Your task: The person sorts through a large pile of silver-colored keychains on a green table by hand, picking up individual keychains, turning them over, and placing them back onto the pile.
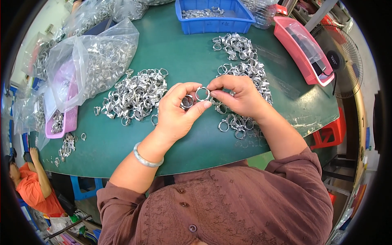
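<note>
Both hands meet above the middle of the green table. My left hand (173, 109) is closed, its thumb and fingertips around a silver metal ring (203, 100) with small lugs. A second metal ring (187, 101) sits tucked in the same hand, against the fingers. With thumb and forefinger, my right hand (241, 96) pinches the right edge of the first ring. Beside my left hand lies a heap of similar metal rings (136, 96). Another, longer heap (255, 75) runs behind and beneath my right hand, partly hidden by it; several rings (237, 124) lie at its near end.
A blue tray (216, 27) with metal parts stands at the far side. A pink basket (283, 47) and a fan (337, 60) are at right. Clear bags of rings (104, 61) and a purple basket (70, 122) fill the left. A person in orange (36, 190) is at far left.
</note>
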The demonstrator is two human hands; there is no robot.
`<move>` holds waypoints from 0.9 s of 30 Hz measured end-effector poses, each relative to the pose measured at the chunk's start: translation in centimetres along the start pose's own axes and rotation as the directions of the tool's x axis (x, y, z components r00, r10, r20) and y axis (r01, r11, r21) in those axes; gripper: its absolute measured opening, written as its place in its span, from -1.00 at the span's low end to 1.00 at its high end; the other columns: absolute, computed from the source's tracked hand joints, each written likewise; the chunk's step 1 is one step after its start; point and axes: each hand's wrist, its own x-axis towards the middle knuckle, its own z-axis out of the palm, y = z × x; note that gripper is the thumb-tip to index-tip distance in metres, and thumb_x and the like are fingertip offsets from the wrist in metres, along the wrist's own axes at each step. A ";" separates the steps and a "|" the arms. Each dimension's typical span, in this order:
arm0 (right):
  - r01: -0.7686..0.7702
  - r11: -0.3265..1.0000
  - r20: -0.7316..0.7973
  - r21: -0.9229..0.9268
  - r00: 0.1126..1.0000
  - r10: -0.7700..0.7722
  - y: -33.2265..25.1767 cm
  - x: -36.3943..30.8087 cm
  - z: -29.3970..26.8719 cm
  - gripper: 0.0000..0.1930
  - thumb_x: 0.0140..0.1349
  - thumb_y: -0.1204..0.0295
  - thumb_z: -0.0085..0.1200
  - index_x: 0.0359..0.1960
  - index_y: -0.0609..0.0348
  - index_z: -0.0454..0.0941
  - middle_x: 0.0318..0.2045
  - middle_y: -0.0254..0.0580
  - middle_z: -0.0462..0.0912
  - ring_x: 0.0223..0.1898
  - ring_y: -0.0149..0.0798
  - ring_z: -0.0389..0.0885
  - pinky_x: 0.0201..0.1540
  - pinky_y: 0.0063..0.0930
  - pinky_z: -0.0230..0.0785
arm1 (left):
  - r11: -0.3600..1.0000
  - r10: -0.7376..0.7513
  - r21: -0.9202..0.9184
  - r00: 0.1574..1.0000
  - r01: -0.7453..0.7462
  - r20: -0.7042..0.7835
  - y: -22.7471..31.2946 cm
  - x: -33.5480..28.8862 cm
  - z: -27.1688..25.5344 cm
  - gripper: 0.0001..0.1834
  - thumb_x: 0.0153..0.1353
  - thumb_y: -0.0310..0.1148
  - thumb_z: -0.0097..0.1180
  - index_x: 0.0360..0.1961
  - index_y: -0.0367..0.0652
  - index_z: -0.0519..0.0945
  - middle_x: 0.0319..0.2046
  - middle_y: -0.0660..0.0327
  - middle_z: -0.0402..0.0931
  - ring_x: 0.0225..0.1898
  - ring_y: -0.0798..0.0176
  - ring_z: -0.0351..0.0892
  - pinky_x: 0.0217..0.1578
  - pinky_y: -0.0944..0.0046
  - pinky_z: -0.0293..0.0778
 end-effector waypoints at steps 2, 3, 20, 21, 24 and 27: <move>-0.057 0.997 0.049 0.059 0.997 0.054 0.0 -0.1 0.0 -0.86 0.08 0.57 0.08 -0.29 0.24 0.54 -0.46 -0.24 0.61 -0.41 -0.43 0.56 -0.33 -0.57 0.39 | 1.000 -0.006 0.020 1.000 0.006 -0.005 0.1 0.0 0.0 -0.63 -0.12 -0.40 0.33 -0.23 -0.21 0.54 -0.50 0.26 0.44 -0.46 0.37 0.42 -0.41 0.42 0.37; -0.056 0.997 0.049 0.059 0.997 0.053 0.1 -0.1 0.1 -0.86 0.08 0.57 0.08 -0.29 0.24 0.54 -0.46 -0.24 0.61 -0.41 -0.43 0.56 -0.33 -0.57 0.39 | 1.000 0.018 0.019 1.000 -0.018 -0.012 0.1 0.0 0.0 -0.63 -0.11 -0.42 0.32 -0.21 -0.20 0.54 -0.51 0.26 0.44 -0.46 0.37 0.42 -0.41 0.41 0.37; 0.029 0.986 0.008 0.165 0.999 -0.031 0.3 -0.2 -0.2 -0.88 0.05 0.61 0.09 -0.35 0.19 0.55 -0.42 -0.29 0.58 -0.35 -0.41 0.54 -0.28 -0.54 0.38 | 0.886 -0.240 -0.360 0.953 0.292 0.182 0.3 -0.3 0.1 -0.56 0.03 -0.50 0.21 -0.01 -0.24 0.45 -0.41 0.36 0.45 -0.38 0.54 0.38 -0.36 0.49 0.36; 0.029 0.986 0.007 0.166 1.000 -0.030 0.1 -0.1 -0.1 -0.88 0.05 0.61 0.09 -0.35 0.19 0.55 -0.42 -0.29 0.58 -0.35 -0.41 0.54 -0.28 -0.54 0.38 | 0.862 -0.284 -0.371 0.935 0.345 0.210 0.2 -0.3 0.1 -0.57 0.04 -0.50 0.20 -0.01 -0.25 0.45 -0.40 0.36 0.45 -0.35 0.53 0.39 -0.32 0.49 0.36; 0.260 0.964 0.009 -0.056 0.966 -0.260 -0.3 0.1 -0.1 -0.82 -0.04 0.66 0.10 -0.36 0.18 0.55 -0.41 -0.19 0.57 -0.35 -0.22 0.55 -0.29 -0.45 0.40 | 0.839 -0.292 -0.409 0.932 0.358 0.217 0.0 -0.3 0.2 -0.59 0.06 -0.51 0.17 -0.02 -0.25 0.45 -0.37 0.35 0.45 -0.31 0.51 0.40 -0.26 0.49 0.36; 0.180 0.984 -0.087 0.007 0.980 -0.179 0.0 0.1 -0.1 -0.80 -0.03 0.66 0.10 -0.33 0.20 0.54 -0.41 -0.16 0.56 -0.35 -0.19 0.55 -0.29 -0.44 0.40 | 0.850 -0.241 -0.433 0.953 0.299 0.186 -0.1 -0.3 0.2 -0.61 0.08 -0.52 0.15 -0.02 -0.25 0.46 -0.33 0.33 0.46 -0.28 0.50 0.40 -0.23 0.48 0.36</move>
